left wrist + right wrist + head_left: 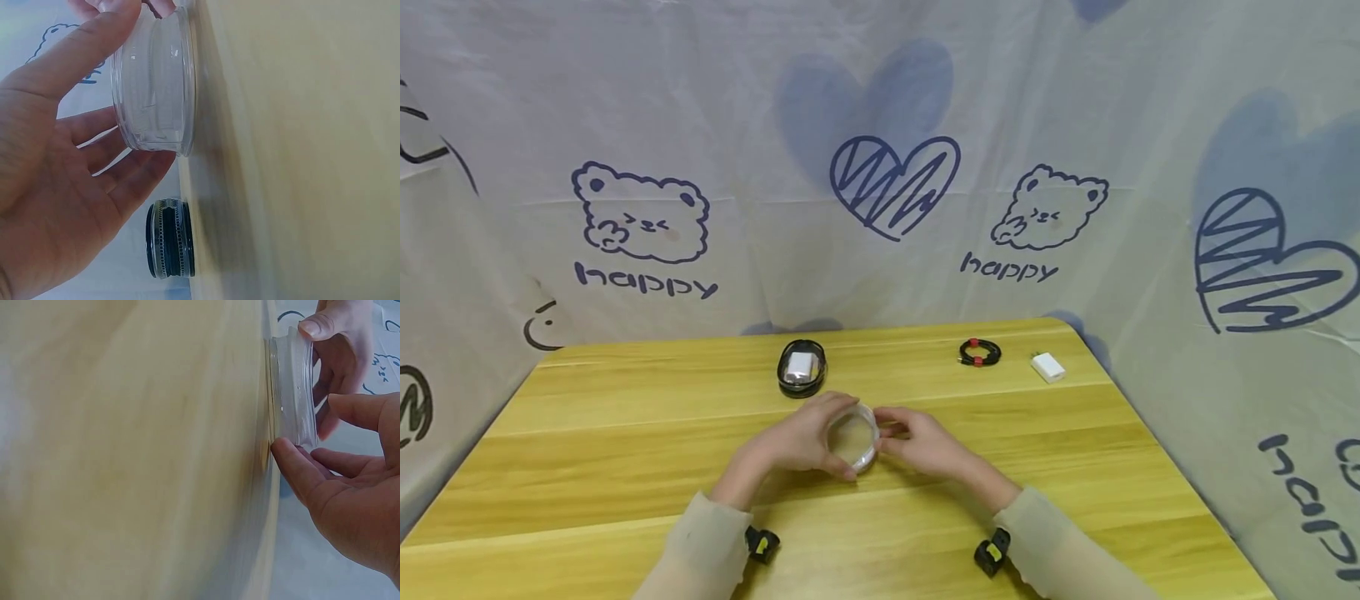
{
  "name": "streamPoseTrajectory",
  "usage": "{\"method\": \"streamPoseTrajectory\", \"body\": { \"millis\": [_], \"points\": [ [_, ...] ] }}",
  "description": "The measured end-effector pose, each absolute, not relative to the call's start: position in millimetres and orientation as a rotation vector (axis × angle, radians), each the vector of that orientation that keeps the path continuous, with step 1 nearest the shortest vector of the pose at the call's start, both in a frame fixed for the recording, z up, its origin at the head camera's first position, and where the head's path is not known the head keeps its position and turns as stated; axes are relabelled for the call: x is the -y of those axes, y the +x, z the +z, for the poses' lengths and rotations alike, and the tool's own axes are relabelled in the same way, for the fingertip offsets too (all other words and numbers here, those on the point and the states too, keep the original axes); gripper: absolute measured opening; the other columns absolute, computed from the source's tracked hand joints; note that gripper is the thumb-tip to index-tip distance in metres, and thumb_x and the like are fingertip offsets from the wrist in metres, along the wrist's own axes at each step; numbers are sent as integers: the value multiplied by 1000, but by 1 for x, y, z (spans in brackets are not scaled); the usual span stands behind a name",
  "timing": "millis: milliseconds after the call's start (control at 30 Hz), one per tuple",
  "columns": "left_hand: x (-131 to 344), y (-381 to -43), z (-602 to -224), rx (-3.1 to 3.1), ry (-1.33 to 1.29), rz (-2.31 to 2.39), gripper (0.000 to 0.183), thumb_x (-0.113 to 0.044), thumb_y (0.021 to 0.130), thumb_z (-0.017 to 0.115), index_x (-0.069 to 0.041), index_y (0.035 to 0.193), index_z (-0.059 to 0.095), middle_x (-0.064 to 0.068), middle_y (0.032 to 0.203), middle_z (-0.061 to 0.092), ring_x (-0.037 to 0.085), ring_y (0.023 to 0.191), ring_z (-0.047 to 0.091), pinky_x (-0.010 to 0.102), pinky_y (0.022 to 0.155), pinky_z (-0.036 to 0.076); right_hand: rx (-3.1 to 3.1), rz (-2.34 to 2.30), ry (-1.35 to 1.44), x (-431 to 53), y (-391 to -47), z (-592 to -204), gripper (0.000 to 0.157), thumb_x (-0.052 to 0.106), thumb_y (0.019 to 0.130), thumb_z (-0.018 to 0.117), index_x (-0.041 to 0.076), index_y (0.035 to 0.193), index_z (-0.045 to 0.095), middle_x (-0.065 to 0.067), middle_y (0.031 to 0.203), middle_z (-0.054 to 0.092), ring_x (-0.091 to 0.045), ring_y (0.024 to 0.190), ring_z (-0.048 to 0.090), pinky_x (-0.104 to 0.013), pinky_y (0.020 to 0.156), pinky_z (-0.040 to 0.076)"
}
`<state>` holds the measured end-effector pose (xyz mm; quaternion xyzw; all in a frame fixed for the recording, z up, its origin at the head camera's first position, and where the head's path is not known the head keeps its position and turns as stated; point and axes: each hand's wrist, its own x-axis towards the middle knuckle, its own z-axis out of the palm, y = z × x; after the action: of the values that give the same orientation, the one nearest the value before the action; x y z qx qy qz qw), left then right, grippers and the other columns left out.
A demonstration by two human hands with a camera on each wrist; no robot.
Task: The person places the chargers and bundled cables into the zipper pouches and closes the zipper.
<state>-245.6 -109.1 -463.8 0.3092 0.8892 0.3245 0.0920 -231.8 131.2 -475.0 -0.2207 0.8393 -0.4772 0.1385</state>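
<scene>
A round, clear plastic case (pixel 871 453) with a groove round its side lies flat on the wooden table, near the middle. My left hand (pixel 795 437) curves round its left side and grips it, thumb at the near edge and fingers at the far edge. In the left wrist view the clear wall of the case (pixel 153 87) shows no cable round it. My right hand (pixel 927 446) reaches in from the opposite side, fairly straight fingers spread, fingertips right at the rim. The right wrist view shows a fingertip by the lower edge of the case (pixel 295 394), the thumb standing apart.
Behind the left hand stands a similar round case (pixel 785 385) wound with black cable, a white charger plug (pixel 801 367) inside its ring. Farther right on the table (pixel 625 467) lie a coiled black cable (pixel 990 354) with red ties and a white charger plug (pixel 1048 367). Printed curtains (pixel 760 192) hang behind.
</scene>
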Motion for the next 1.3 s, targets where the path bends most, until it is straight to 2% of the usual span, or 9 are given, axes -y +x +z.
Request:
{"method": "streamPoseTrajectory", "body": {
  "millis": [267, 533, 867, 1067, 1300],
  "points": [
    [110, -247, -464, -2617, 869, 1039, 109, -28, 63, 101, 3, 152, 46, 17, 149, 51, 34, 131, 53, 55, 112, 44, -2414, -1434, -583, -138, -232, -474, 55, 13, 103, 65, -6, 151, 47, -21, 147, 57, -37, 127, 61, -47, 105, 52],
    [108, -246, -464, -2633, 849, 1034, 111, -35, 64, 101, 2, 153, 45, 16, 150, 51, 34, 133, 52, 53, 114, 42, -2496, -1636, -586, -154, -242, -465, 52, 6, 102, 63, -3, 151, 48, -23, 151, 52, -42, 133, 56, -45, 105, 53],
    [109, -245, -463, -2656, 808, 1051, 115, -36, 63, 102, 1, 155, 43, 14, 148, 48, 35, 134, 51, 52, 117, 40, -2742, -1774, -507, -180, -267, -463, 52, 5, 102, 64, 2, 152, 49, -20, 153, 49, -39, 139, 49, -52, 113, 45],
    [109, -245, -464, -2662, 798, 1046, 117, -43, 65, 100, 1, 157, 41, 13, 146, 46, 33, 132, 52, 51, 113, 44, -2996, -1656, -386, -202, -291, -463, 55, 5, 100, 65, -3, 152, 47, -25, 155, 43, -44, 138, 45, -59, 111, 44],
    [109, -245, -467, -2642, 771, 1072, 123, -43, 65, 99, 0, 160, 34, 12, 146, 41, 31, 129, 52, 49, 112, 46, -3147, -1381, -129, -233, -324, -470, 63, 10, 98, 64, -5, 154, 40, -30, 158, 36, -48, 146, 33, -60, 121, 29]
  ]
}}
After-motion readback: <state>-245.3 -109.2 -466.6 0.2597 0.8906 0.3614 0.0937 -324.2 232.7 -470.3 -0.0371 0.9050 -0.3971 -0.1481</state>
